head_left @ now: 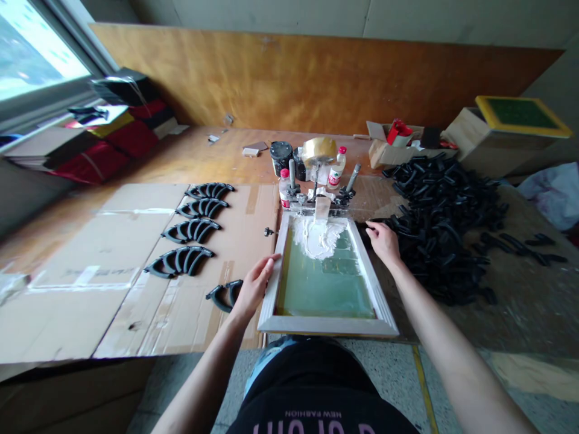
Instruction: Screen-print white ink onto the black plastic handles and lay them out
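Observation:
A screen printing frame [328, 326] with a pale border and green mesh [323, 292] lies in front of me. White paste [316, 238] is spread over its far end, where a squeegee [322, 208] stands in the clamp. My left hand [254, 288] is at the frame's left edge, its thumb along the border and its other fingers partly hidden. Just off the right edge is my right hand [383, 242], fingers drawn together beside dark pieces; what they pinch is unclear. Left of my left hand lies a small group of black curved pieces [221, 295].
Several fanned rows of black curved pieces [181, 261] lie on cardboard [122, 241] at left. A large pile of black pieces [446, 229] covers the right side. Bottles [336, 169], a black jar [281, 158] and a tape roll [319, 150] stand behind the clamp [346, 196]. Boxes [474, 135] stand back right.

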`<state>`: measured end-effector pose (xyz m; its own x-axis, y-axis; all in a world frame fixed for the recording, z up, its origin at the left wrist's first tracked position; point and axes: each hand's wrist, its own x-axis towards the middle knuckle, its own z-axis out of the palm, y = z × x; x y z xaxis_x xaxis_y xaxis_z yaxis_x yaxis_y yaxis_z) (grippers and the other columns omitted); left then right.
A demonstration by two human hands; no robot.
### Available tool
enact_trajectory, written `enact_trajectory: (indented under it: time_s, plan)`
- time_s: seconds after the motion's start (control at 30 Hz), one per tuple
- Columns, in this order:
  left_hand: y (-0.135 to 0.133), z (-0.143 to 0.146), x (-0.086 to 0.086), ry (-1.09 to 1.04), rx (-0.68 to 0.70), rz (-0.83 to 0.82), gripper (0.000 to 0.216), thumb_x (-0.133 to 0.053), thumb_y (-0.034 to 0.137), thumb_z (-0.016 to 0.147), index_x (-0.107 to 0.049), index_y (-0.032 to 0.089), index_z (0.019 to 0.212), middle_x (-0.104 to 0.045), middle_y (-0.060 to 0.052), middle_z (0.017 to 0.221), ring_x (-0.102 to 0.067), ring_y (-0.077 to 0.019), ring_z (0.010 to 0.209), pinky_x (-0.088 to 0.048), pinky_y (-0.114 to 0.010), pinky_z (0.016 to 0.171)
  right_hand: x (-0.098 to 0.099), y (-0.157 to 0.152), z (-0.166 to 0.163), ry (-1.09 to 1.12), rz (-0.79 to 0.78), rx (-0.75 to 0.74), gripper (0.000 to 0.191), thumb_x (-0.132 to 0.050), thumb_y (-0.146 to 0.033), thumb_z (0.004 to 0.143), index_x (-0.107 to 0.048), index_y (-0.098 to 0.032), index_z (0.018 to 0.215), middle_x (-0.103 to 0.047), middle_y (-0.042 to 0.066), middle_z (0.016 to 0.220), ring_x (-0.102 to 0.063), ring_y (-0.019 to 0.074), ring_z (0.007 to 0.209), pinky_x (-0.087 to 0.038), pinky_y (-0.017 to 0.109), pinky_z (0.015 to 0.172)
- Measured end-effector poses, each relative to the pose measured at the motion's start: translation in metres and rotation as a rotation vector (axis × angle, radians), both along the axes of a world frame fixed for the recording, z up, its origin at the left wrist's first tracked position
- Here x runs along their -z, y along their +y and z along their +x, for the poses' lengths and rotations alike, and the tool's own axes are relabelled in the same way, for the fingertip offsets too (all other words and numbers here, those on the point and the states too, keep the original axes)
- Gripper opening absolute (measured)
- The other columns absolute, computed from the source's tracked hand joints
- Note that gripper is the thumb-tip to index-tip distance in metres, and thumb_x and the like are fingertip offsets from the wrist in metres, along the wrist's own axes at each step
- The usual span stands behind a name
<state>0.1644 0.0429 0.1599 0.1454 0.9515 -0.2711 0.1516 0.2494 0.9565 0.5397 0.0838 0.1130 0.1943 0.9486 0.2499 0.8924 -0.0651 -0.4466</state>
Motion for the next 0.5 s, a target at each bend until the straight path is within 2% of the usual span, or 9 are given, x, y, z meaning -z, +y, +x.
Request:
enact_trajectory:
  time_s: [0.07,0.13,0.17,0.23,0.3,0.37,0.43,0.5]
  plan:
    - [-0.006,-0.001,0.029,-0.008,-0.008,-0.075,0.073,-0.062,0.060,0.078,-0.052,0.019,0.137,-0.069,-0.004,0.087,-0.060,-0.0156,0.067,-0.045,-0.023,0.058,-0.015,0.020,-0.016,0.010,0.147,-0.062,0.048,-0.056,-0.025,0.086,-0.055,-0.016,0.133,-0.052,0.015,0.137,-0.056,0.0283,0.116,-0.046,0.044,0.099]
    - [-0.006,0.000,0.055,0.003,-0.019,-0.091,0.081,-0.064,0.057,0.077,-0.041,0.020,0.145,-0.067,-0.002,0.082,-0.059,-0.0148,0.065,-0.046,-0.024,0.060,-0.026,0.041,-0.043,-0.053,0.229,-0.209,0.059,-0.065,-0.022,0.081,-0.049,-0.016,0.138,-0.043,0.015,0.145,-0.047,0.0295,0.126,-0.040,0.044,0.105]
    - [-0.005,0.000,0.065,0.018,-0.021,-0.082,0.081,-0.064,0.056,0.078,-0.040,0.020,0.146,-0.067,-0.002,0.081,-0.060,-0.0150,0.065,-0.047,-0.025,0.061,-0.029,0.052,-0.058,-0.096,0.223,-0.274,0.060,-0.068,-0.021,0.079,-0.049,-0.016,0.136,-0.045,0.016,0.143,-0.046,0.0298,0.126,-0.040,0.044,0.105]
    - [-0.003,0.001,0.081,0.052,-0.019,-0.058,0.077,-0.062,0.055,0.080,-0.041,0.020,0.145,-0.067,-0.002,0.081,-0.061,-0.0159,0.068,-0.048,-0.026,0.064,-0.029,0.067,-0.083,-0.162,0.125,-0.358,0.047,-0.068,-0.017,0.079,-0.057,-0.016,0.125,-0.058,0.014,0.126,-0.051,0.0281,0.116,-0.043,0.040,0.098]
    - [-0.001,-0.001,0.088,0.083,-0.018,-0.047,0.074,-0.059,0.055,0.081,-0.043,0.021,0.144,-0.068,-0.002,0.082,-0.063,-0.0170,0.071,-0.050,-0.028,0.067,-0.024,0.071,-0.099,-0.218,-0.019,-0.390,0.026,-0.065,-0.016,0.081,-0.064,-0.016,0.107,-0.065,0.011,0.105,-0.057,0.0251,0.101,-0.046,0.035,0.088]
    - [-0.001,-0.002,0.091,0.107,-0.014,-0.047,0.071,-0.058,0.056,0.082,-0.046,0.022,0.142,-0.069,-0.003,0.084,-0.064,-0.0180,0.074,-0.051,-0.028,0.068,-0.015,0.062,-0.105,-0.273,-0.104,-0.420,0.011,-0.063,-0.016,0.083,-0.065,-0.016,0.094,-0.066,0.010,0.094,-0.058,0.0232,0.092,-0.045,0.033,0.083]
    - [-0.002,-0.004,0.092,0.114,-0.005,-0.048,0.069,-0.057,0.057,0.082,-0.049,0.022,0.140,-0.070,-0.004,0.087,-0.065,-0.0191,0.076,-0.051,-0.029,0.069,-0.010,0.043,-0.104,-0.324,-0.100,-0.519,0.008,-0.058,-0.014,0.084,-0.064,-0.016,0.089,-0.066,0.010,0.092,-0.058,0.0228,0.090,-0.044,0.032,0.081]
    - [-0.003,-0.004,0.092,0.119,-0.001,-0.042,0.067,-0.056,0.058,0.083,-0.049,0.022,0.139,-0.070,-0.005,0.089,-0.066,-0.0198,0.078,-0.051,-0.029,0.070,-0.010,0.021,-0.098,-0.340,-0.068,-0.682,0.015,-0.053,-0.008,0.083,-0.065,-0.016,0.089,-0.066,0.009,0.090,-0.058,0.0223,0.090,-0.044,0.031,0.080]
